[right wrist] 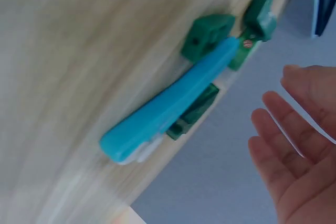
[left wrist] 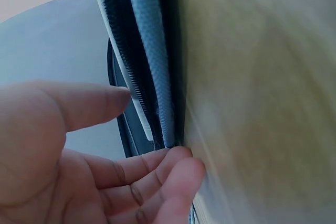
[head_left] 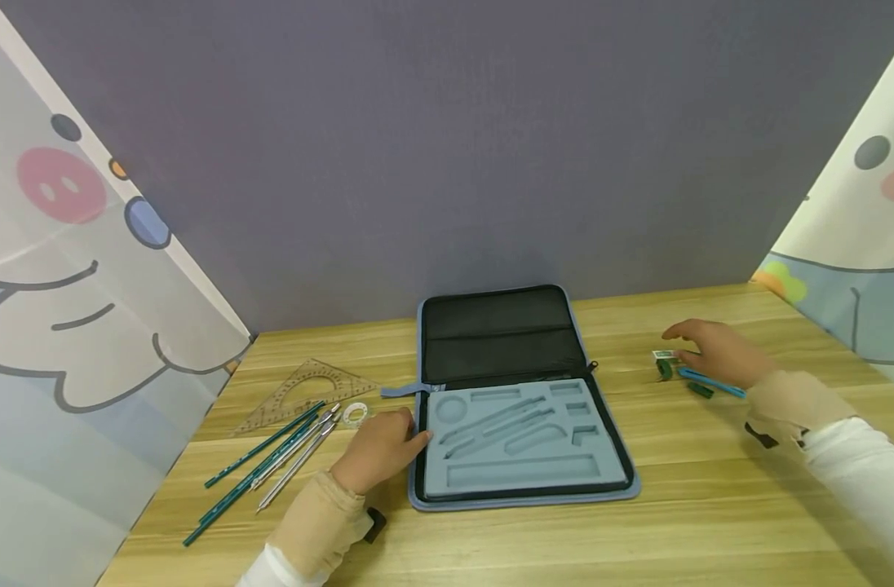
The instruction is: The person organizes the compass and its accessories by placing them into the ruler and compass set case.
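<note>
In the head view a zippered case lies unfolded, with a blue-grey moulded insert in its near half. My left hand holds the case's left edge. In the left wrist view the thumb lies at the inner zipper side and the fingertips touch the blue fabric border from outside. Over on the right, my right hand hovers with spread fingers above a slim blue tool with a white part. Small green pieces lie around it, beside a green-and-white block.
Left of the case lie a transparent set square, dark green pencils, two metal compass-like tools and a white ring-shaped roll. A grey wall rises behind the wooden table, with printed panels on both sides.
</note>
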Demonstrator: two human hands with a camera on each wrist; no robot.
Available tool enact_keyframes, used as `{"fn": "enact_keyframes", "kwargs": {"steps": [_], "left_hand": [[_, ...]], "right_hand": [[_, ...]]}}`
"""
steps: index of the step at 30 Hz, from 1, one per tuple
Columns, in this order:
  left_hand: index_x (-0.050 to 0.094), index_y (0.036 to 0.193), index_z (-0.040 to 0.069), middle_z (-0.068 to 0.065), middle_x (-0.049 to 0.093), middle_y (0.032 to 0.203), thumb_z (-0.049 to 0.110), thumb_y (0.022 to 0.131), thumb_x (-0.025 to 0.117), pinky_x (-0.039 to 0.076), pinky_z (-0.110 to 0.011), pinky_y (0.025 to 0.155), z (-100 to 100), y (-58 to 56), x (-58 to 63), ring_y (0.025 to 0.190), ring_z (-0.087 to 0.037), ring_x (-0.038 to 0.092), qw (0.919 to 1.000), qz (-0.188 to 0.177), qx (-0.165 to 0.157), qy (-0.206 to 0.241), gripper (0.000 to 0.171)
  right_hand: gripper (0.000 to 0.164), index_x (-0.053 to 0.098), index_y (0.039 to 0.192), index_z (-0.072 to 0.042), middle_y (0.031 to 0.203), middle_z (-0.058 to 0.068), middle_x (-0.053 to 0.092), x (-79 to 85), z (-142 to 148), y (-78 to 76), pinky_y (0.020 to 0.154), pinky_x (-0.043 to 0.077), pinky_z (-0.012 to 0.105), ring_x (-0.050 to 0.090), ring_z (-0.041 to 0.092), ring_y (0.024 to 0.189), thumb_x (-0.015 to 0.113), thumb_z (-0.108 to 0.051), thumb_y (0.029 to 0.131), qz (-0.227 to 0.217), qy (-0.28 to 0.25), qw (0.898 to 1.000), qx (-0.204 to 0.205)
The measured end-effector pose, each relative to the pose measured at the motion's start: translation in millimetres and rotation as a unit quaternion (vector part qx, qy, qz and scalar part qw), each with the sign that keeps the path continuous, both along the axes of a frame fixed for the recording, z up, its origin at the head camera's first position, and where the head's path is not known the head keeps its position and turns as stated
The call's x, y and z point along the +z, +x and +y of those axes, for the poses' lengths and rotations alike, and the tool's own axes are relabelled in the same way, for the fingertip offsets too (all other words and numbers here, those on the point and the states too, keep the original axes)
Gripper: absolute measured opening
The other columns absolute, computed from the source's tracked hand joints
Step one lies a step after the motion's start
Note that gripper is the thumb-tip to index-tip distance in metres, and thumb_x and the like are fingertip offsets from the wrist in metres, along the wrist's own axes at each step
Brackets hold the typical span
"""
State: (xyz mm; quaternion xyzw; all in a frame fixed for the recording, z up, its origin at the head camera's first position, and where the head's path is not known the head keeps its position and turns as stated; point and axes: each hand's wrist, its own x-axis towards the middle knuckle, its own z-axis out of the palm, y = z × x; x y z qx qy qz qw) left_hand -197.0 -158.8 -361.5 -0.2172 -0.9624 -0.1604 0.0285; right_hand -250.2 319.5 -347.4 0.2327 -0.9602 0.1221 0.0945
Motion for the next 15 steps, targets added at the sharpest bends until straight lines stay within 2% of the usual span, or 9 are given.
{"fn": "enact_keyframes", "kwargs": {"steps": [9, 15], "left_hand": [[0.047, 0.070, 0.009, 0.003, 0.042, 0.056, 0.012, 0.084, 0.061, 0.036, -0.029, 0.047, 0.1, -0.7, 0.1, 0.050, -0.011, 0.039, 0.9996, 0.021, -0.019, -0.008, 0.021], [0.047, 0.070, 0.009, 0.003, 0.041, 0.057, 0.011, 0.083, 0.062, 0.036, -0.027, 0.047, -0.2, -0.3, -1.2, 0.050, -0.010, 0.039, 0.9996, 0.018, -0.020, -0.005, 0.021]], "right_hand": [[0.027, 0.058, 0.104, 0.006, 0.098, 0.018, 0.060, -4.0, 0.6, -13.9, 0.072, 0.047, 0.046, 0.057, 0.033, 0.086, 0.065, 0.002, 0.077, -0.042, 0.012, 0.999, 0.010], [0.024, 0.061, 0.099, 0.003, 0.093, 0.013, 0.062, -10.6, -1.3, -17.5, 0.069, 0.048, 0.043, 0.058, 0.029, 0.081, 0.065, 0.005, 0.075, -0.038, 0.005, 0.999, 0.025]]}}
